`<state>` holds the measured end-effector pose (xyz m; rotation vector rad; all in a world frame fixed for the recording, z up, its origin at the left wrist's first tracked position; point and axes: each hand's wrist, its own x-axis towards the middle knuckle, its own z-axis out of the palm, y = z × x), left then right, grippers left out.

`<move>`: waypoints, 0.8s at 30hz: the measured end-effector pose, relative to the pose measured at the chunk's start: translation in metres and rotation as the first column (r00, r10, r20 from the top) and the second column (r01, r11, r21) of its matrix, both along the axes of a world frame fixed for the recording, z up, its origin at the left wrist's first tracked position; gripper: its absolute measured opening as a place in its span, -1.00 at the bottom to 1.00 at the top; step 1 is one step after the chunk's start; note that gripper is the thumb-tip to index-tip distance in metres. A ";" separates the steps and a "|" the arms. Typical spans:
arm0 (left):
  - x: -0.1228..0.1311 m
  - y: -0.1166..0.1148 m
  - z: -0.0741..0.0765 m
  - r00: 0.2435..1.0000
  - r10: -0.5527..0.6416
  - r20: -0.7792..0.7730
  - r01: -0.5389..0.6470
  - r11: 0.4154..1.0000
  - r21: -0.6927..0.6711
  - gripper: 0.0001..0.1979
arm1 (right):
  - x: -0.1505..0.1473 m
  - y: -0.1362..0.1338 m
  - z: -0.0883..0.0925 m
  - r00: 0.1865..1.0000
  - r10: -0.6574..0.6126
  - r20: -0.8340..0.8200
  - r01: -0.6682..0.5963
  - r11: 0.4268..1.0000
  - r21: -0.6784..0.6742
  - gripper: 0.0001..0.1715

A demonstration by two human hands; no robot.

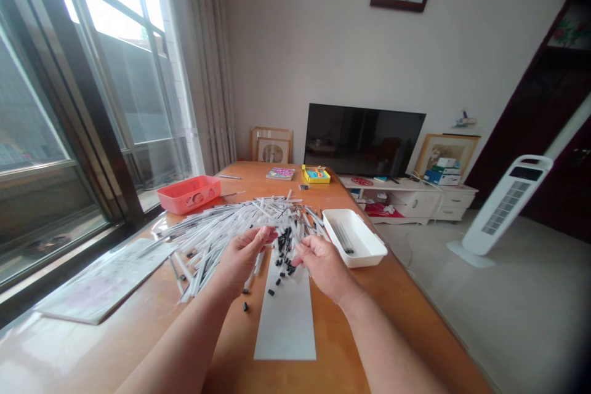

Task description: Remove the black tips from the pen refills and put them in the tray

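My left hand [249, 253] is closed in a pinch above the table, beside a heap of small black caps [284, 239]. Across from it my right hand [319, 260] is pinched too, with its fingertips near a pale, see-through bit that I cannot make out. What either pinch holds is too small to name. Beyond the hands spreads a large pile of thin white and clear pen tubes [217, 228]. Under the caps lies a white paper sheet [285, 326], with a few loose caps scattered on it and on the wood to its left.
A white tray [376, 252] with several thin pens stands to the right, near the table edge. At the left are a red basket [189, 196] and a flat booklet [106, 283]. A yellow box [316, 177] and a magazine [280, 173] lie at the far end.
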<state>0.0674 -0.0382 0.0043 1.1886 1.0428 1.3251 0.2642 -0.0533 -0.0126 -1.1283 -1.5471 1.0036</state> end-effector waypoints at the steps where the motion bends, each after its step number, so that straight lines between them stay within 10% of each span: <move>1: -0.001 0.002 -0.001 1.000 0.029 -0.009 -0.029 1.000 0.008 -0.55 | 0.002 0.002 -0.001 0.998 -0.055 -0.036 0.055 0.998 0.017 -0.66; 16: 0.001 0.018 -0.032 0.867 0.284 -0.409 -0.141 0.928 0.345 -0.72 | 0.032 0.016 0.004 0.830 -0.506 -0.236 0.550 0.812 0.194 -0.62; 20: 0.002 0.018 -0.020 0.730 0.300 -0.614 -0.036 0.914 0.403 -0.77 | 0.036 0.017 0.006 0.804 -0.522 -0.286 0.582 0.791 0.190 -0.63; 24: 0.016 0.023 -0.007 0.395 0.245 -0.885 0.169 0.928 0.332 -0.73 | 0.035 0.018 0.007 0.766 -0.553 -0.328 0.625 0.761 0.177 -0.61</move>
